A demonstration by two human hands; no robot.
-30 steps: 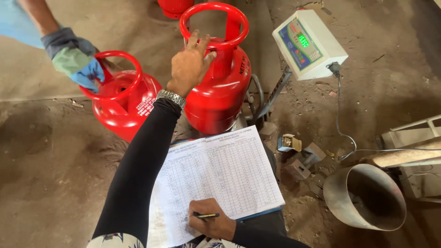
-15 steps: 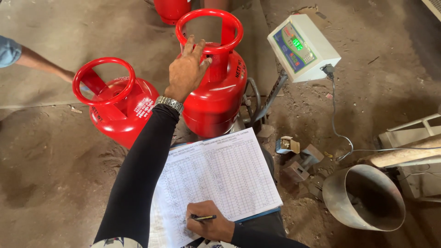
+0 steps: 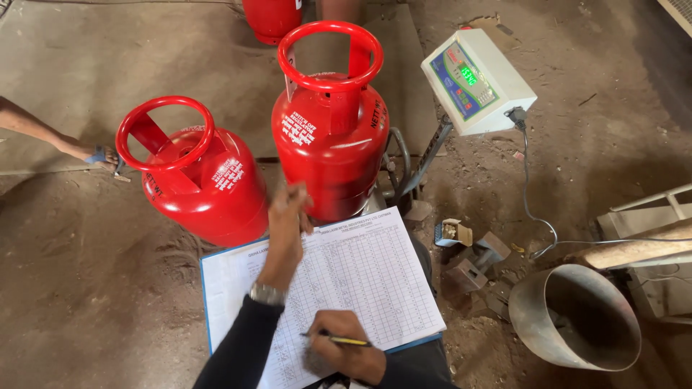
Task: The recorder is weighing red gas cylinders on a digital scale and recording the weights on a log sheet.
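Note:
My left hand (image 3: 286, 229) hovers over the top of a printed sheet on a blue clipboard (image 3: 331, 288), fingers loosely curled, holding nothing, just in front of a red gas cylinder (image 3: 331, 137) that stands on a weighing platform. A watch sits on that wrist. My right hand (image 3: 344, 354) grips a yellow pen (image 3: 339, 338) with its tip on the lower part of the sheet. A second red cylinder (image 3: 202, 176) leans to the left on the dirt floor.
A white digital scale display (image 3: 477, 81) on a post stands right of the cylinders, its cable trailing down. A metal funnel (image 3: 577, 317) lies lower right beside small weights (image 3: 476, 263). Another person's foot (image 3: 97, 155) is at the left. A third cylinder (image 3: 272, 18) is at the top.
My left hand has come off the cylinder's top ring and dropped back to the clipboard. The other person's gloved hand has let go of the left cylinder and left the view.

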